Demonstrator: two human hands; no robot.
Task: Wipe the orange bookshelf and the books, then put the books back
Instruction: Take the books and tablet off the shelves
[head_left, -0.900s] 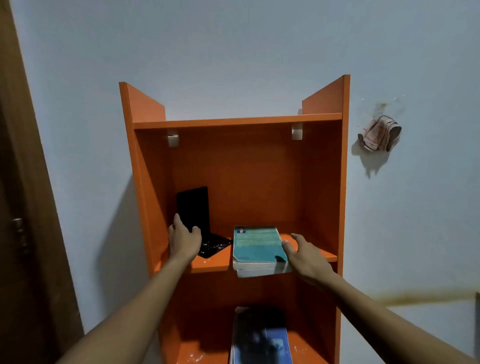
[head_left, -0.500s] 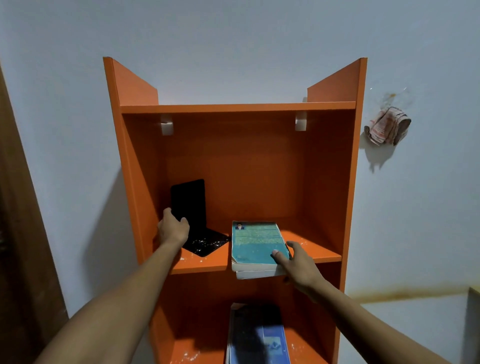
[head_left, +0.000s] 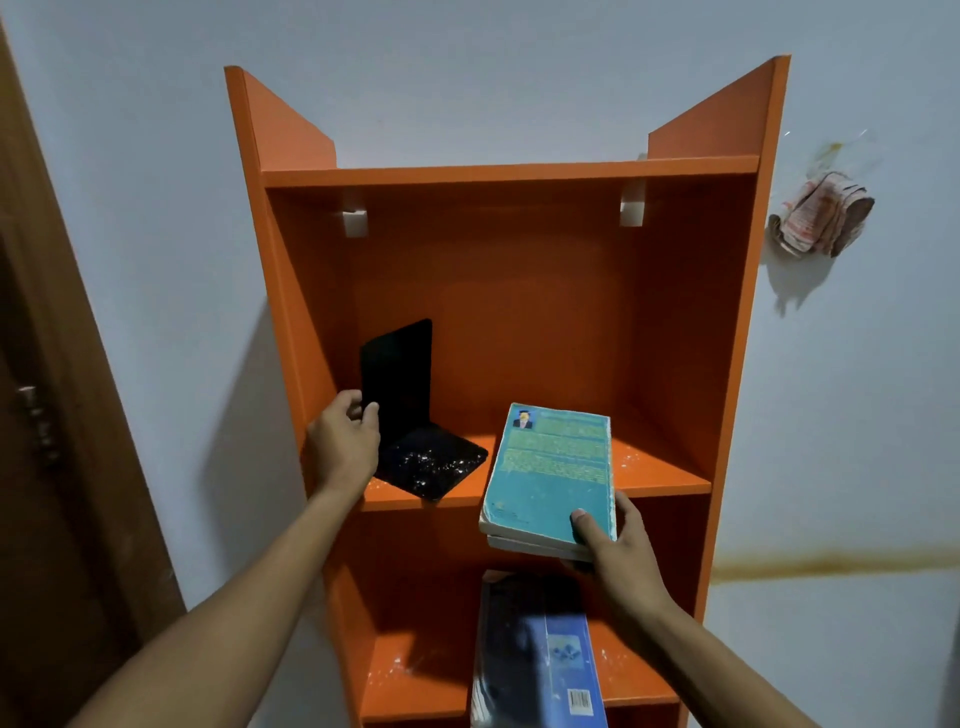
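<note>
Right hand (head_left: 615, 540) pinches the near right corner of the teal book (head_left: 550, 473), thumb on the cover, with a second book under it; the pair overhangs the front edge of the orange bookshelf (head_left: 670, 478) middle shelf, likely being cleared for wiping. Left hand (head_left: 345, 441) grips the black bookend (head_left: 402, 405) upright at the shelf's left end. Blue book (head_left: 540, 660) lies on the lower shelf.

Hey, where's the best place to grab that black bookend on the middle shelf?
Pinch the black bookend by its upright plate's near left edge, coming from the front left: the plate stands thin and vertical, and the left hand already grips there. Its flat base offers nothing to grip.
</note>
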